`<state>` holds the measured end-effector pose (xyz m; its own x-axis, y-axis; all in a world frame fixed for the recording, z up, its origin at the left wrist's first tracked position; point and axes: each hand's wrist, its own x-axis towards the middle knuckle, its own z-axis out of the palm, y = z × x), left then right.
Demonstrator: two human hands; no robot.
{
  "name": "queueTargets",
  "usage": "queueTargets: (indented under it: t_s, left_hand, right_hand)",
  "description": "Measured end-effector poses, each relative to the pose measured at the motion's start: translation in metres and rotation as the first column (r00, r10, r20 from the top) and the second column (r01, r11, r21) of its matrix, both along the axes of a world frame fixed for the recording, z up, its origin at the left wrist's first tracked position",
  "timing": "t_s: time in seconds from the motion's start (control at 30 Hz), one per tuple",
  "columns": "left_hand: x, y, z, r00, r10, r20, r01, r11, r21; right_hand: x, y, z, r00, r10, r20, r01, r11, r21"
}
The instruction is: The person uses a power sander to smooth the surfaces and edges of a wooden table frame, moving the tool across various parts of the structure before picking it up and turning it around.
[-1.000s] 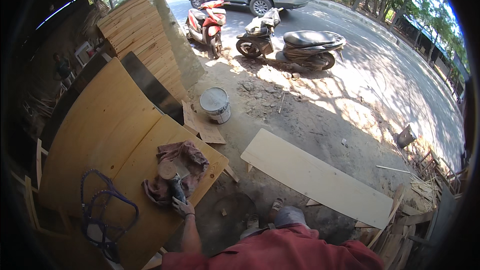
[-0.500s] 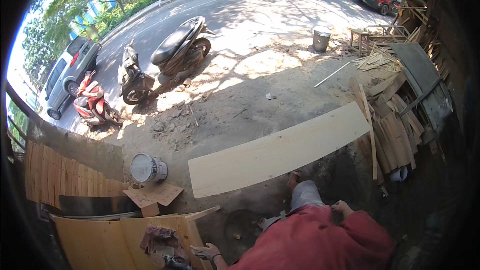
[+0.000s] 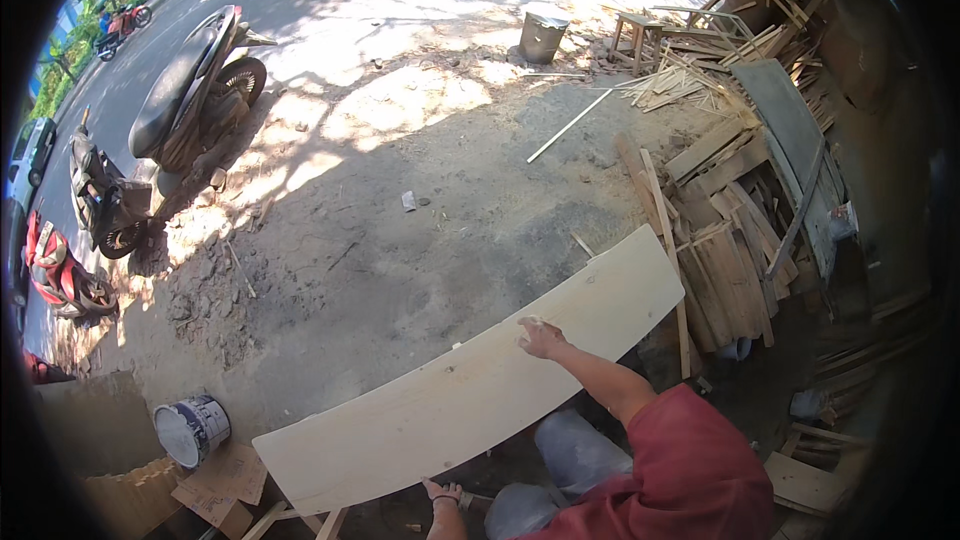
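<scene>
A long, pale, gently curved wooden board [image 3: 400,425] lies across in front of me, its right end higher in the picture. My right hand [image 3: 542,338] rests on its upper face, right of the middle, thumb and fingers apart. A little white shows at those fingertips; whether it is dust or a small object I cannot make out. At the board's near edge is my left hand [image 3: 442,492], fingers apart and close against the edge. Any grip underneath is hidden. My bent knees show just behind the board.
A paint bucket [image 3: 192,430] and a flattened cardboard box [image 3: 225,488] sit at the left. Stacked planks [image 3: 735,260] and scrap wood [image 3: 690,80] crowd the right. Beyond are a metal drum [image 3: 543,38], a wooden stool [image 3: 636,40] and a parked motorbike [image 3: 185,90].
My right hand has moved from beside my body onto the board. The left has left the cloth and yellow wood for the board's near edge. My view has shifted right.
</scene>
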<state>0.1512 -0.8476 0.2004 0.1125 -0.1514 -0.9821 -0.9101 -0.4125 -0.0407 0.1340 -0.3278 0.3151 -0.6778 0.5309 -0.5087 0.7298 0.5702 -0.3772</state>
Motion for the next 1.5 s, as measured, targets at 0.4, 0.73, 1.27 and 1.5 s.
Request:
queueTargets:
  t_s: [0.4,0.73,1.27,1.5]
  left_hand:
    - [-0.015,0.079,-0.034,0.955,0.095,-0.28,-0.151,0.97,-0.188]
    - [-0.037,0.134,0.008,0.965,0.04,-0.26,-0.063,0.995,-0.081]
    - [-0.136,0.15,0.135,0.937,-0.07,-0.341,0.115,0.987,0.113]
    - [-0.264,0.206,0.117,0.844,-0.28,-0.457,0.365,0.925,0.108]
  right_hand:
    - [-0.145,0.081,-0.086,0.661,0.508,0.552,-0.178,0.821,-0.542]
    - [-0.134,0.1,-0.078,0.641,0.563,0.522,-0.118,0.743,-0.658]
    - [-0.058,0.197,0.06,0.774,0.343,0.532,0.066,0.792,-0.607]
    - [-0.039,0.198,0.149,0.833,-0.027,0.553,0.296,0.866,-0.403]
